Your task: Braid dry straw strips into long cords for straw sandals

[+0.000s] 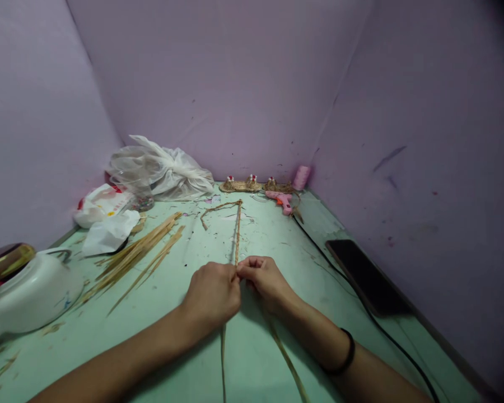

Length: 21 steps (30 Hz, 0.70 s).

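A thin braided straw cord [238, 235] runs from my hands away across the green tabletop, its far end bending left near the back. My left hand [214, 291] is closed around the near end of the cord. Beside it, touching, my right hand [262, 280] pinches the same end between thumb and fingers. Loose flat strands trail towards me below the hands, one strand [223, 358] under the left and another strand [286, 352] under the right. The exact crossing of the strands is hidden by my fingers.
Dry straw strips [138, 254] lie left, near a white pot-like container [37, 291]. A tied plastic bag [163, 168], woven pieces with beads [243, 186], a pink glue gun [282, 200] and a thread spool [302, 177] stand at the back. Right are a phone [367, 277] and black cable [357, 296].
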Motion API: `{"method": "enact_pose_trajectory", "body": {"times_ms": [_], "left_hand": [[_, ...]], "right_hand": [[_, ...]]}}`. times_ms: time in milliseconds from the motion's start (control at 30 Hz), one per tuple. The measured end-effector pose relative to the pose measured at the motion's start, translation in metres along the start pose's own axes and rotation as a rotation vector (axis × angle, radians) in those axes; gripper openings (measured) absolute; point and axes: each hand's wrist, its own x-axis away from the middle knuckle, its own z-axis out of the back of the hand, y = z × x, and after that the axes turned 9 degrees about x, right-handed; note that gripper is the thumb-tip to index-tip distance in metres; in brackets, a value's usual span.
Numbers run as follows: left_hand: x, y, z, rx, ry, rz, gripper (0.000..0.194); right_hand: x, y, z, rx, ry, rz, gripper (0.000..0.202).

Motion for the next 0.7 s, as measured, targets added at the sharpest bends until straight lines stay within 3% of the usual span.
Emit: {"method": "enact_pose_trajectory", "body": {"times_ms": [133, 300, 400, 500, 567, 633, 667, 700], "left_hand": [[0.008, 0.004, -0.011, -0.253, -0.03, -0.124, 0.031], [0.018, 0.007, -0.026, -0.418, -0.058, -0.265, 0.04], [0.025, 0.009, -0.029, -0.409, -0.064, -0.309, 0.038], [0.024, 0.007, -0.021, -0.22, -0.036, -0.329, 0.026], [0.016, 0.003, -0.01, 0.036, 0.098, -0.254, 0.023], [0.003, -0.004, -0.001, 0.358, 0.212, -0.038, 0.024], [-0.004, -0.008, 0.001, 0.523, 0.153, 0.117, 0.025], [-0.011, -0.011, 0.002, 0.685, 0.015, 0.248, 0.026]], "right_hand": [[0.0, 0.006, -0.003, -0.048, 0.041, 0.025, 0.002], [0.001, 0.01, -0.008, -0.173, 0.033, 0.014, 0.008], [0.0, 0.01, -0.009, -0.184, 0.018, -0.001, 0.01], [0.001, 0.009, -0.007, -0.169, 0.021, -0.004, 0.011], [0.002, 0.007, -0.003, -0.192, -0.005, -0.006, 0.011], [0.004, 0.005, 0.001, -0.186, -0.038, -0.006, 0.012], [0.004, 0.005, 0.003, -0.169, -0.056, 0.0, 0.012], [0.004, 0.004, 0.004, -0.15, -0.074, 0.01, 0.013]]}}
